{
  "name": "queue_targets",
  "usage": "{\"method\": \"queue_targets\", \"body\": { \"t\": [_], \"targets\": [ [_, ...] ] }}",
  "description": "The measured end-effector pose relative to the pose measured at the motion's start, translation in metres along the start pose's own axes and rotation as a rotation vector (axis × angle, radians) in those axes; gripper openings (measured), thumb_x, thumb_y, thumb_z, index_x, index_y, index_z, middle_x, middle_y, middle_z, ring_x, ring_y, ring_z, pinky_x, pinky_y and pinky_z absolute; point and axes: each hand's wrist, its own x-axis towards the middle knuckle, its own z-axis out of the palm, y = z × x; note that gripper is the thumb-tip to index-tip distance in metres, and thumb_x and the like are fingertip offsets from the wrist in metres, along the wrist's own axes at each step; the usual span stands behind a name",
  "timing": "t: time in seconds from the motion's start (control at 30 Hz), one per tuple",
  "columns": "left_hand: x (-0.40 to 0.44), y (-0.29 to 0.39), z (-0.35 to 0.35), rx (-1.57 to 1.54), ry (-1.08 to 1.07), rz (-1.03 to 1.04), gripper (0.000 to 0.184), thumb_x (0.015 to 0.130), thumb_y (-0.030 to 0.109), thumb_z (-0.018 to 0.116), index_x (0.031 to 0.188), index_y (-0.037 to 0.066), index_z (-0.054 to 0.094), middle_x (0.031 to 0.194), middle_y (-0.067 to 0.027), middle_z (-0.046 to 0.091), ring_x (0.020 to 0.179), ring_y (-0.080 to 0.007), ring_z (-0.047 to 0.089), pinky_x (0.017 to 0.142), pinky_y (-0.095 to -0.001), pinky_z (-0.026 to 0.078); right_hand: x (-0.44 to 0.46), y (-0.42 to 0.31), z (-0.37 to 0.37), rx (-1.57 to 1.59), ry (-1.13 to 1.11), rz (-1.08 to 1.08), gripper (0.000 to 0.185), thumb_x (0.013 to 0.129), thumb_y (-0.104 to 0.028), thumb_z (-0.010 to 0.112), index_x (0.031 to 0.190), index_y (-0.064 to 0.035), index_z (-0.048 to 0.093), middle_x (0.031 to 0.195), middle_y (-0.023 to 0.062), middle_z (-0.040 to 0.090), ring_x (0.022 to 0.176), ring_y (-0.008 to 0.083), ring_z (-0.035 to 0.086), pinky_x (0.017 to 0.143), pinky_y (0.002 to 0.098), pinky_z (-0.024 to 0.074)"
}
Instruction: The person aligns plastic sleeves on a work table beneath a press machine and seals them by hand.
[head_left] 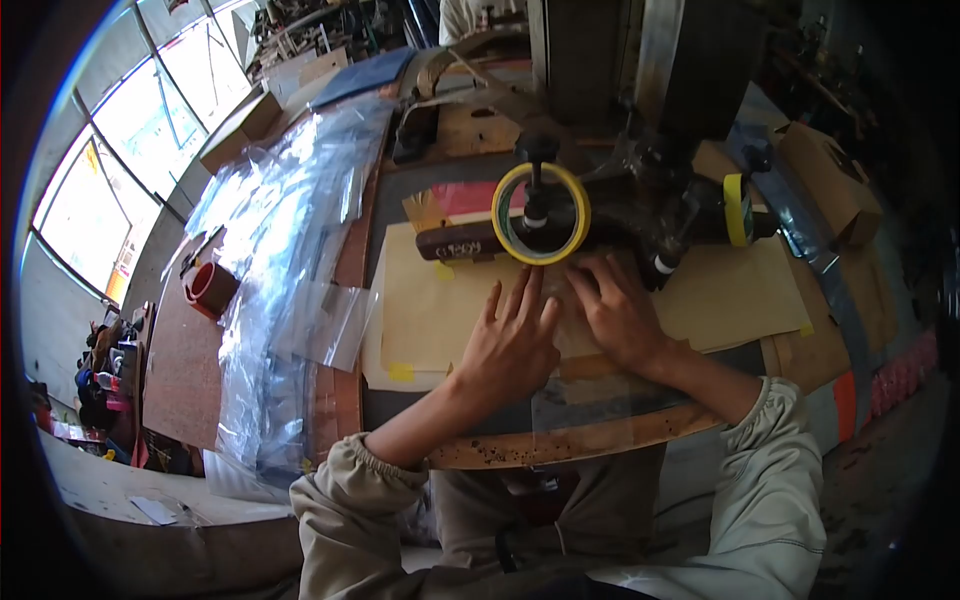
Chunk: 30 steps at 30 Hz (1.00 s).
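Note:
My left hand (pixel 508 342) lies with its fingers spread on a clear plastic sheet over the cream board (pixel 430 320), just below a roll of yellow tape (pixel 499 232). Beside it, my right hand (pixel 617 312) rests on the same surface, fingers extended toward the dark machine arm (pixel 455 243). The tape roll hangs around a black knob post on that arm. Neither hand shows anything gripped. Small yellow tape pieces (pixel 401 372) mark the board's edges.
Clear plastic bags (pixel 270 300) cover the left side, near a brown-red tape roll (pixel 211 290). A second yellow roll (pixel 738 210) sits on the machine's right. A cardboard box (pixel 828 185) stands at right. The machine column (pixel 585 60) rises behind.

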Motion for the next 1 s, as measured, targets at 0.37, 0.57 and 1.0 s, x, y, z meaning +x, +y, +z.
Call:
{"method": "queue_targets", "body": {
  "t": [0.37, 0.57, 1.0],
  "targets": [
    [0.005, -0.002, 0.004, -0.009, 0.003, -0.021, 0.052, 0.070, 0.017, 0.064, 0.117, -0.001, 0.051, 0.135, -0.0330, 0.044, 0.128, -0.0436, 0.044, 0.103, -0.0516, 0.037, -0.005, -0.004, -0.008, 0.130, -0.039, -0.030, 0.026, 0.074, 0.000, 0.061, 0.099, 0.0068, 0.063, 0.102, 0.0171, 0.059, 0.104, 0.0321, 0.058, 0.094, 0.0428, 0.0488],
    [0.001, 0.002, -0.012, -0.069, -0.115, -0.057, 0.056, 0.072, 0.018, 0.063, 0.122, -0.002, 0.049, 0.129, -0.0282, 0.047, 0.121, -0.0412, 0.048, 0.098, -0.0488, 0.040, -0.014, -0.015, -0.008, 0.060, -0.071, -0.039, 0.027, 0.071, -0.001, 0.062, 0.097, 0.0064, 0.063, 0.101, 0.0171, 0.059, 0.100, 0.0307, 0.061, 0.088, 0.0412, 0.0514],
    [-0.004, -0.020, -0.007, -0.257, 0.018, -0.193, 0.045, 0.084, 0.005, 0.062, 0.126, -0.003, 0.050, 0.113, -0.0204, 0.051, 0.108, -0.0357, 0.054, 0.091, -0.0451, 0.047, -0.010, -0.017, -0.007, 0.129, -0.086, -0.001, 0.040, 0.083, -0.001, 0.056, 0.122, 0.0089, 0.058, 0.117, 0.0187, 0.054, 0.110, 0.0303, 0.054, 0.096, 0.0428, 0.0429]
  ]
}}
